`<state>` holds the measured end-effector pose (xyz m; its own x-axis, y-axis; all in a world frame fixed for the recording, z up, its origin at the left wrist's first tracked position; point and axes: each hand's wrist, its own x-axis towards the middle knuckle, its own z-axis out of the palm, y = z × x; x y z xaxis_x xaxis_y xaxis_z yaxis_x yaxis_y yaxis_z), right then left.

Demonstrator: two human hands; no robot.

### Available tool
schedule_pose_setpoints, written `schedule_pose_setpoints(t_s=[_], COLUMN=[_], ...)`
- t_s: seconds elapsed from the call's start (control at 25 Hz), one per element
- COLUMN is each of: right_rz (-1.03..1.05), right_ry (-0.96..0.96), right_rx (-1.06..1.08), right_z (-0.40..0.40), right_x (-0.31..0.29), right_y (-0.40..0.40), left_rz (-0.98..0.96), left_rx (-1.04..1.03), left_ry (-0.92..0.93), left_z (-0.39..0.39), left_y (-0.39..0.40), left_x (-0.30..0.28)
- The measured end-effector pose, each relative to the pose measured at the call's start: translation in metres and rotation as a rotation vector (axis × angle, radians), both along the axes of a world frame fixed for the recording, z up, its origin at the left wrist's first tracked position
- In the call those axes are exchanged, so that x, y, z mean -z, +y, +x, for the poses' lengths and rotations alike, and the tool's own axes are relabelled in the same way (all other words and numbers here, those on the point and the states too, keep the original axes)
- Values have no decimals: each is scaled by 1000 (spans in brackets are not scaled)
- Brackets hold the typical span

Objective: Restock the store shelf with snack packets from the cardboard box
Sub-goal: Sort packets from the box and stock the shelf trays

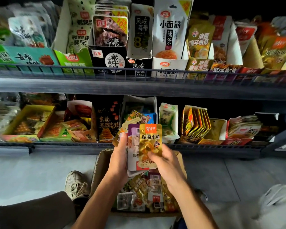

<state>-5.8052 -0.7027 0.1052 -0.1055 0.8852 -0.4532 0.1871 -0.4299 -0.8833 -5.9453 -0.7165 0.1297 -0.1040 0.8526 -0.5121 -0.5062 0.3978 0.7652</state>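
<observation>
A cardboard box (100,166) stands on the floor below me, with several loose snack packets (144,194) inside. Above it my left hand (118,161) grips a fanned stack of packets, a purple and white one (132,146) showing among them. My right hand (167,164) pinches the lower edge of a gold packet (150,142) with an orange label at the front of that stack. Both hands sit just in front of the lower shelf (56,144), near its middle display cartons.
The upper shelf (139,83) holds a row of open display cartons behind a wire rail. More cartons fill the lower shelf, some leaning. A shoe (75,184) and a dark trouser leg are at the left of the box; grey floor lies on both sides.
</observation>
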Motion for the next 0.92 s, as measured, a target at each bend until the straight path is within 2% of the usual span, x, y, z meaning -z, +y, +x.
schedule_pose_setpoints(t_s=[0.12,0.28,0.4,0.56,0.68,0.72,0.8,0.88,0.92], right_rz=[96,328,443,482,430,428,504,683,768], right_ry=[0,126,68,-152,1,-12,-49,43,-2], right_rx=[29,222,143,114,-1,-25,94,365,474], right_z=[7,27,50,106,154,169,199,238,258], right_x=[-28,-69,-112,-173,-208,-215,-228,-241,-248], right_y=[5,16,34,68,81,86,106,138,158], left_rz=[111,257,432,547,555,533,472,416,399], left_rx=[-41,-32,108,261,324,326,327,294,268], left_ry=[166,168,263,238,216,209,193,136,105], left_z=[8,29,45,65,91,101,122,136,141], left_y=[4,15,32,61,80,87,102,118,125], left_x=[-13,-46,-76,-111,-134,-139,-147,-153,-155])
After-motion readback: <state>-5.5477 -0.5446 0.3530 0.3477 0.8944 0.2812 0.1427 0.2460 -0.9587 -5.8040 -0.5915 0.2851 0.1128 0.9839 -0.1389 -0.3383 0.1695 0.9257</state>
